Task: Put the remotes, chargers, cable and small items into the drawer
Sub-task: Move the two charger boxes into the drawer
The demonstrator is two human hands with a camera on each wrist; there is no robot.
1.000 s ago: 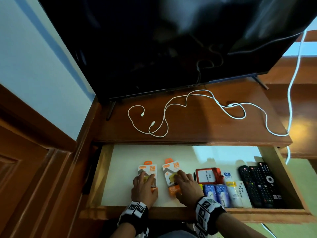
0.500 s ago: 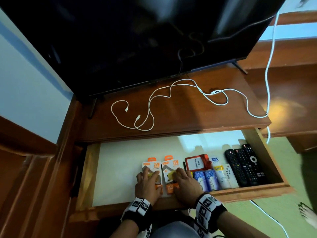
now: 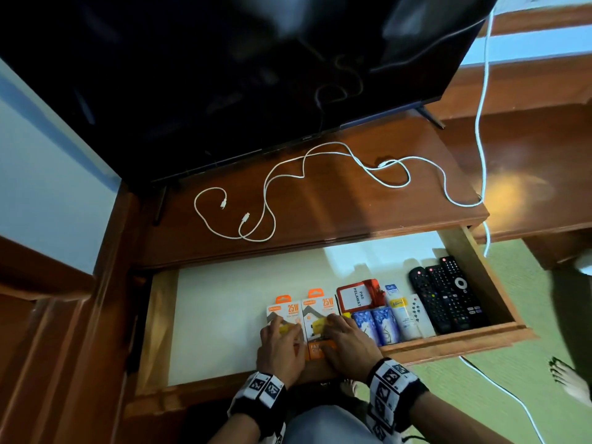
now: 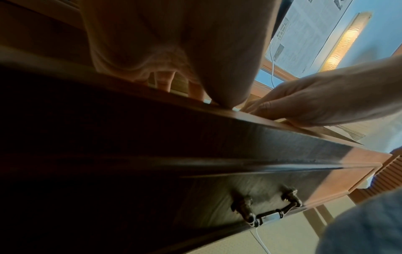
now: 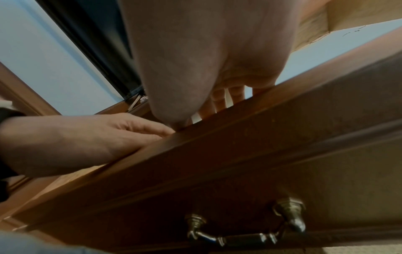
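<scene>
- Orange charger packs sit side by side at the front of the drawer (image 3: 160, 318): we have our left hand (image 3: 282, 346) flat on the left pack (image 3: 283, 312) and our right hand (image 3: 347, 342) flat on the right pack (image 3: 320, 307).
- Fingers of both hands lie spread and fairly straight on the packs, pressing rather than pinching; how the thumbs sit under the palms, we cannot tell.
- To do this step well, we judge it best to slide both packs together, edges touching, and square them against the drawer's front wall, so the row stays tidy.
- We keep the pressure light and even; the card packaging looks likely to bend or ride up over its neighbour if we push from one corner.
- Just right of the right pack lie a red card holder (image 3: 355, 296), two blue packets (image 3: 376, 323), a tube (image 3: 402, 318) and the remotes (image 3: 445, 296); we should not shove the packs into them.
- White cable (image 3: 320, 161) lies loose on the shelf above, by the TV (image 3: 224, 75), well apart from our hands and not yet in the drawer.
- We judge the wide bare floor on the drawer's left the natural place for it, so we leave that side free of the packs.
- Once the packs rest flat, we lift both hands straight up so nothing drags with them.
</scene>
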